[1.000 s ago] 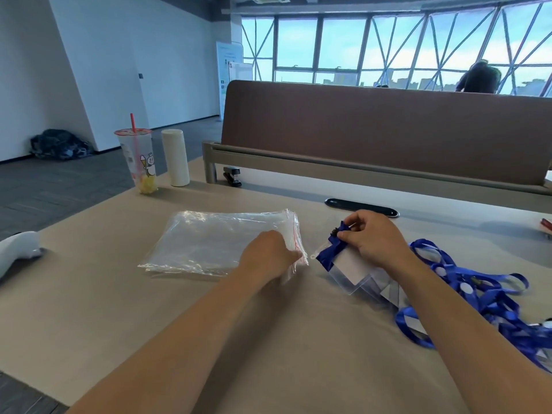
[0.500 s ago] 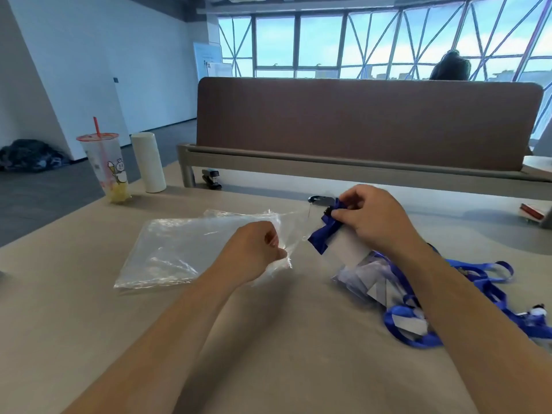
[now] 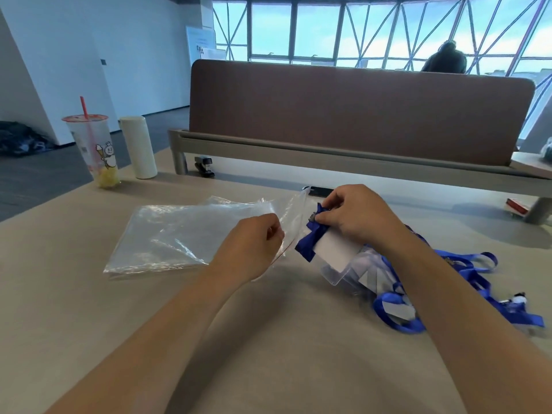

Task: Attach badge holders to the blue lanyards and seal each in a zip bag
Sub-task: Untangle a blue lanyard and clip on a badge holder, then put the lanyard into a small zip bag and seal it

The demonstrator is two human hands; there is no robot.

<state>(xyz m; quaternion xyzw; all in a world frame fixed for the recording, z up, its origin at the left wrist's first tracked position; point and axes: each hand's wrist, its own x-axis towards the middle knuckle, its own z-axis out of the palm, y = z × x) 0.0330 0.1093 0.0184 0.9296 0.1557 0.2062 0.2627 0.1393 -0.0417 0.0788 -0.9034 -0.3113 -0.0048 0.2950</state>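
The left hand (image 3: 251,246) pinches the lifted mouth edge of a zip bag (image 3: 294,210), fingers curled. Just beside it at 3 o'clock, the right hand (image 3: 355,216) grips a folded lanyard (image 3: 309,245); its badge holder (image 3: 333,253) hangs at that hand's 7 o'clock. Fingers mostly hide the clip. The lanyard pile (image 3: 475,270) at 4 o'clock is blurred.

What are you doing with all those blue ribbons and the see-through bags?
A person is packing badge sets at a beige table. The left hand pinches the open end of one clear plastic zip bag, raised off the stack of clear bags. The right hand grips a folded blue lanyard with its clear badge holder right beside the bag's mouth; it is not inside yet. More loose blue lanyards lie in a heap at the right.
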